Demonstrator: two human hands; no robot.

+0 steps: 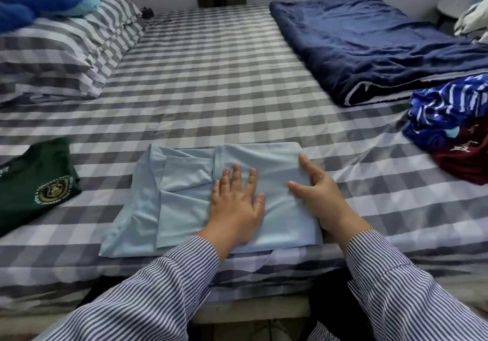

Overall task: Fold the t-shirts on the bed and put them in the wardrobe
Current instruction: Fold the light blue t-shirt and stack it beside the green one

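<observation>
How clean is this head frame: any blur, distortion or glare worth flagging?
Head view: soft, even light, no glare; wide-angle bending curves the bed checks toward the edges; the pile of clothes at right and the green t-shirt at left smear slightly; the light blue t-shirt and both hands, left, right, look sharp.
</observation>
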